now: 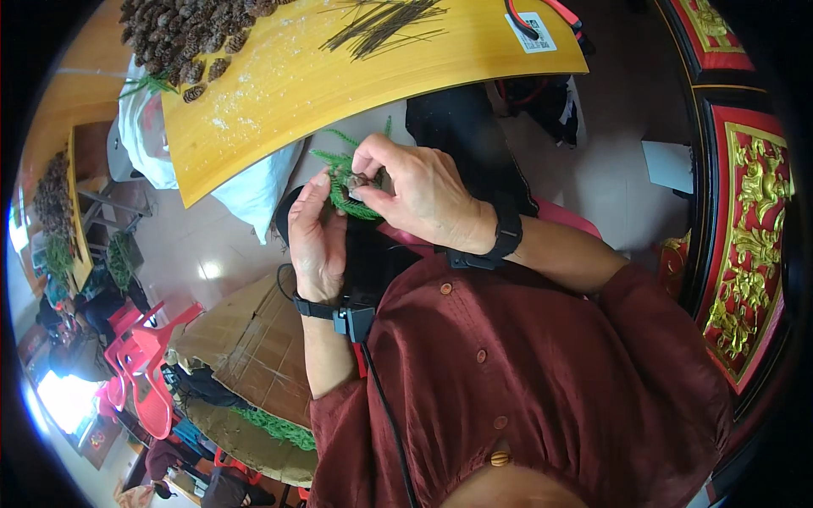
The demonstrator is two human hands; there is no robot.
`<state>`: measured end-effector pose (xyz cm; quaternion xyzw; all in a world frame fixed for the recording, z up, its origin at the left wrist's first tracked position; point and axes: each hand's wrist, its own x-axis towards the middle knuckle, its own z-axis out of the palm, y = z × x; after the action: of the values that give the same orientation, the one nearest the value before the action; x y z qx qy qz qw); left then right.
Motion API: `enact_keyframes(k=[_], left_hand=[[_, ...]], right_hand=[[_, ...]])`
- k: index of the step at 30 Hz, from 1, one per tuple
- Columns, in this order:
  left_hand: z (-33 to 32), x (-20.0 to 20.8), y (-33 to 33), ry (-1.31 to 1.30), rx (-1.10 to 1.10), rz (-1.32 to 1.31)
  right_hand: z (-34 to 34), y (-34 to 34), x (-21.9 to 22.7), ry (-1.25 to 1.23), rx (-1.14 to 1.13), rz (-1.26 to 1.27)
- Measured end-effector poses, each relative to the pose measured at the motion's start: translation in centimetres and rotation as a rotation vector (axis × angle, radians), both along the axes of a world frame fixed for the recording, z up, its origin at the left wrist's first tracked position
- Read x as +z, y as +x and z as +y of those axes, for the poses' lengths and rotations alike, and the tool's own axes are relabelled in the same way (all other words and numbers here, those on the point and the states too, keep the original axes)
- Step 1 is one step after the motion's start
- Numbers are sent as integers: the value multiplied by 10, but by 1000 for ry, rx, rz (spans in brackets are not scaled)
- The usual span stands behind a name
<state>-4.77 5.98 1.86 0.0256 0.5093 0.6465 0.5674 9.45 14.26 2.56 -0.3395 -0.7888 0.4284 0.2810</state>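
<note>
Over my lap, my left hand [317, 237] closes its thumb and fingers on the edge of a green artificial pine sprig [345, 201]. Its needled tips spread up and to the left. My right hand [428, 190] bends over the sprig from the right, its thumb and fingertips pinching at a small brown pine cone [356, 181] in the middle of the green. My right fingers partly cover the cone, and how it joins the sprig is hidden.
A yellow tabletop [279, 102] lies ahead, bearing a heap of pine cones [182, 42], thin brown stems [385, 27] and red-handled pliers [563, 12]. An open cardboard box [262, 347] with greenery stands at my left, near pink chairs [148, 381]. A carved red-and-gold panel [749, 245] rises at right.
</note>
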Motion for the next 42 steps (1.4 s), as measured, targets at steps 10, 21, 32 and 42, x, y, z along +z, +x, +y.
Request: enact_keyframes(k=[10, 21, 32, 42], left_hand=[[0, 12, 16, 78, 43, 153], [-8, 18, 21, 140, 59, 737], [-4, 19, 19, 84, -18, 1089], [-7, 18, 25, 112, -119, 1195]], right_hand=[[0, -4, 6, -150, -85, 243], [-13, -10, 15, -252, -56, 320], [4, 1, 18, -229, 114, 258], [18, 1, -1, -397, 241, 317]])
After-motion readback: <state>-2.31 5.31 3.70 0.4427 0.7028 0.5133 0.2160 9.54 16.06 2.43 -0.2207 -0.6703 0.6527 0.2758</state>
